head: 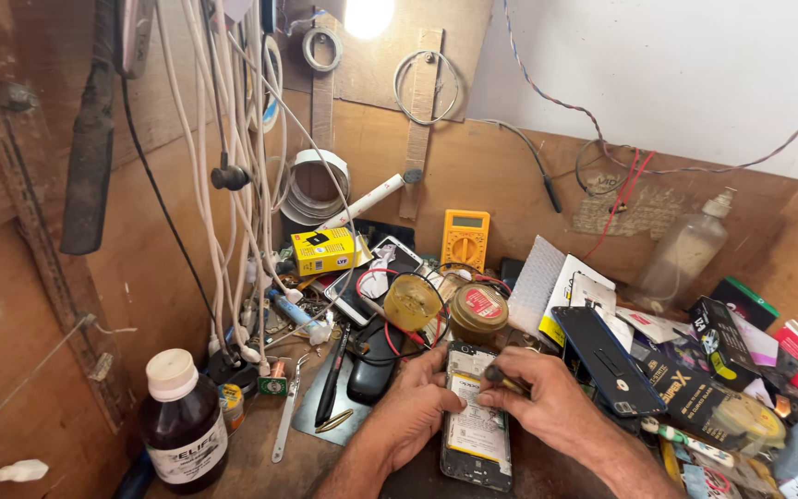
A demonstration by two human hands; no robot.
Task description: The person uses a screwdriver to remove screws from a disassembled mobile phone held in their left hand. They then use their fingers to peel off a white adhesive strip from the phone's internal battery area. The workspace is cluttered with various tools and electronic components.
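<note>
Yellow box [322, 250] at back; dark bottle [183, 424], white label, front left. Left hand [410, 414] steadies opened phone [477, 432]; right hand [547, 397] pinches dark tool [502, 379].

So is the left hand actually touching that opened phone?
Touching. The head view shows the left hand resting against the left edge of the opened phone, thumb laid over its upper part, no gap visible.

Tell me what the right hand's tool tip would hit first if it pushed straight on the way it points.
Most likely the left hand. The right hand points its dark tool leftward across the opened phone, towards the left fingers gripping its edge; depth is unclear.
</note>
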